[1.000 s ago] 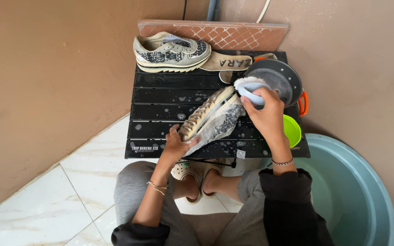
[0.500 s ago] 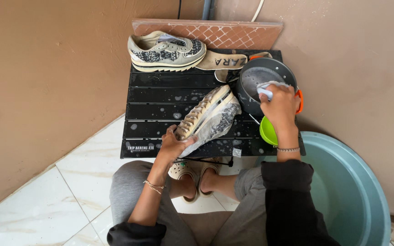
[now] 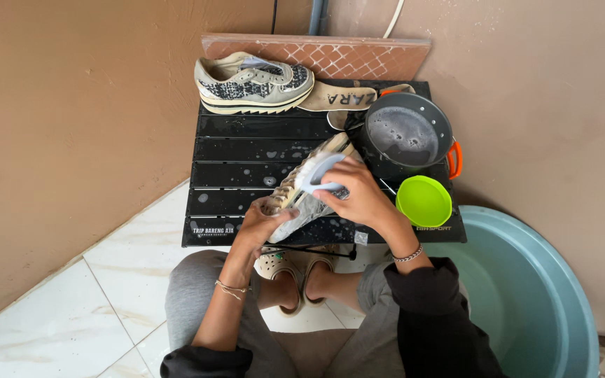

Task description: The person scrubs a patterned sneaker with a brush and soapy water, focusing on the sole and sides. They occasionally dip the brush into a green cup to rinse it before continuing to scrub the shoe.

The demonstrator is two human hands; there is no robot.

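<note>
The left hand (image 3: 260, 225) is clamping the wet sneaker (image 3: 301, 187) at mid-table (image 3: 239, 150); the right hand (image 3: 356, 190) is gripping a pale brush (image 3: 316, 175) on it. A dark pot (image 3: 406, 133) is crowding in at two o'clock, a green lid (image 3: 423, 200) at three, another sneaker (image 3: 255, 84) at eleven.

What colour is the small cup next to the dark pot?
The cup is bright lime green, seen clearly in the head view, right of the pot.
</note>
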